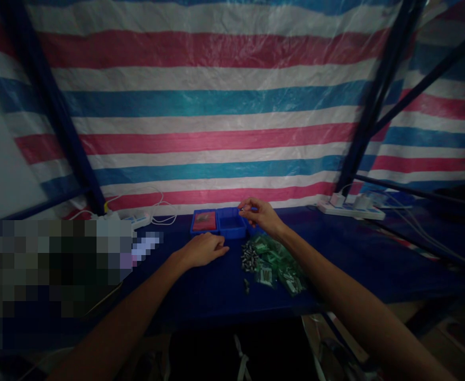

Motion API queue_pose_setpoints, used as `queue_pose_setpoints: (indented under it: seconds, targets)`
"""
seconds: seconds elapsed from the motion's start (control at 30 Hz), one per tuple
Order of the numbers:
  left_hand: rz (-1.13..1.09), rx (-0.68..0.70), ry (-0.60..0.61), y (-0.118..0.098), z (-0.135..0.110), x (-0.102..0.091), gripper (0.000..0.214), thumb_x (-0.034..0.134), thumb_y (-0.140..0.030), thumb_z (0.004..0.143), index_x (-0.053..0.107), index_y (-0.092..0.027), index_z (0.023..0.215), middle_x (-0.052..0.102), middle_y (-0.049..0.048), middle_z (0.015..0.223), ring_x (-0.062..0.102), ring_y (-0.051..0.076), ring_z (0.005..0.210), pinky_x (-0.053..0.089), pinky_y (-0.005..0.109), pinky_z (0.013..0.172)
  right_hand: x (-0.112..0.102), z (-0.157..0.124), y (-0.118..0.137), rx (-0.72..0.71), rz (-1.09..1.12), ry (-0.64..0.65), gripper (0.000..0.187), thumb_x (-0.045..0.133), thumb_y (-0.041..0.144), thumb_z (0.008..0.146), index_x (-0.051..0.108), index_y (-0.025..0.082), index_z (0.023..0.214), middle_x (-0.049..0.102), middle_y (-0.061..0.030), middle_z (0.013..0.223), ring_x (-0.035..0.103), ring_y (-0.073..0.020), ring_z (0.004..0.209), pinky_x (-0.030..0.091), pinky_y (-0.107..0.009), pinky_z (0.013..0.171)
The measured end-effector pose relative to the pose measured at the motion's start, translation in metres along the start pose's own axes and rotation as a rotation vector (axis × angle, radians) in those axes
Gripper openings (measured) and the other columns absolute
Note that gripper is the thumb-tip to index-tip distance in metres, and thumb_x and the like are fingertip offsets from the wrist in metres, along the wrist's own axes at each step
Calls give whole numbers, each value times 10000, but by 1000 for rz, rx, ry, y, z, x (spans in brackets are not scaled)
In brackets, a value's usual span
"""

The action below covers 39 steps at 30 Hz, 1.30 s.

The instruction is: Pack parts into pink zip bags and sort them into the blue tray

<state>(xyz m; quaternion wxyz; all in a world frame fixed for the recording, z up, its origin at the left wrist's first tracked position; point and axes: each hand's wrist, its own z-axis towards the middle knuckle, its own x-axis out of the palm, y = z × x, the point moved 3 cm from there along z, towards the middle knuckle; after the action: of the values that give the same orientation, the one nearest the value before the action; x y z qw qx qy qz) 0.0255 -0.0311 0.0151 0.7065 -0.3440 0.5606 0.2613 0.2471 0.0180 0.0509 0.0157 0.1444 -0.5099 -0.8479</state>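
Observation:
My right hand (261, 216) is raised over the right side of an open blue plastic bin (232, 231), its thumb and forefinger pinched together. Whatever sits in that pinch is too small to make out. Just in front of the bins, my left hand (205, 250) rests on the blue table (212, 296), loosely bent, thumb apart from the fingers, holding nothing visible. A pile of small dark metal screw-like parts (249, 257) lies between the hands. Beside it, partly under my right forearm, are green-tinted clear plastic bags (275, 256) of small metal pieces.
Left of the open bin stands another blue bin with a red packet (205, 221). Further right, a third blue bin (256, 230) is mostly hidden. White power strips (351, 210) and cables lie at both sides. Blue metal posts (361, 132) frame a striped sheet (216, 127).

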Motion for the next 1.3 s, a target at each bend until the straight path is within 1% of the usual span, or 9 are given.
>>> queue_pose_setpoints:
  seconds: [0.13, 0.27, 0.4, 0.63, 0.73, 0.87, 0.97, 1.1, 1.3]
  targets:
    - [9, -1, 2, 0, 0, 0, 337, 535, -461, 1040, 631, -198, 853, 689, 33, 804, 624, 189, 736, 308, 292, 626, -1, 2, -2, 2, -41, -19, 325, 835, 368, 728, 654, 218, 953, 592, 17, 753, 521, -111, 531, 404, -269, 461]
    - [16, -11, 7, -1, 0, -1, 342, 534, -467, 1038, 631, -199, 849, 694, 32, 804, 636, 189, 739, 302, 297, 615, 0, 3, -5, -6, -111, -18, 340, 830, 373, 724, 645, 214, 961, 604, 14, 776, 498, -103, 522, 383, -264, 464]
    - [22, -14, 5, -2, 0, -1, 343, 536, -466, 1040, 624, -199, 843, 699, 30, 802, 636, 186, 737, 301, 291, 620, 0, 2, -6, -40, -165, -4, 345, 831, 384, 731, 647, 207, 963, 605, 5, 805, 509, -123, 593, 390, -267, 512]
    - [11, -10, 8, -2, 1, 0, 358, 525, -477, 1046, 626, -197, 848, 698, 37, 806, 630, 186, 732, 304, 295, 627, 1, 2, -5, -118, -234, 1, 331, 844, 359, 736, 625, 213, 936, 598, 6, 777, 532, -162, 704, 411, -299, 635]
    - [10, -11, 6, -1, 1, -1, 354, 530, -476, 1043, 622, -200, 840, 690, 35, 799, 625, 187, 730, 292, 299, 620, 3, 1, -5, -110, -209, 22, 335, 842, 363, 751, 614, 217, 947, 584, 10, 780, 519, -154, 688, 404, -293, 613]
    - [16, -14, 6, -2, 0, -1, 349, 537, -471, 1039, 620, -200, 834, 684, 34, 791, 620, 185, 726, 290, 300, 618, 5, -1, -3, -106, -180, 65, 299, 804, 383, 815, 620, 222, 987, 591, 4, 844, 505, -131, 642, 391, -272, 539]
    - [10, -15, 13, -1, 0, -1, 346, 533, -466, 1040, 625, -200, 838, 687, 33, 790, 612, 181, 710, 309, 297, 626, 6, -3, -1, -97, -162, 88, 274, 778, 394, 851, 627, 227, 1007, 606, -4, 900, 500, -110, 600, 387, -257, 480]
    - [7, -17, 12, -1, 0, -1, 349, 532, -473, 1038, 632, -200, 844, 690, 36, 794, 616, 182, 710, 331, 292, 636, 8, -5, 0, -69, -126, 104, 272, 760, 391, 882, 638, 236, 1070, 627, -14, 957, 524, -97, 569, 404, -250, 448]
    - [5, -12, 12, -2, 0, -2, 367, 529, -484, 1042, 626, -196, 836, 678, 33, 782, 625, 182, 711, 329, 289, 625, 8, -4, 3, -43, -69, 119, 218, 649, 415, 975, 635, 255, 1122, 672, -21, 907, 533, -108, 535, 430, -259, 447]
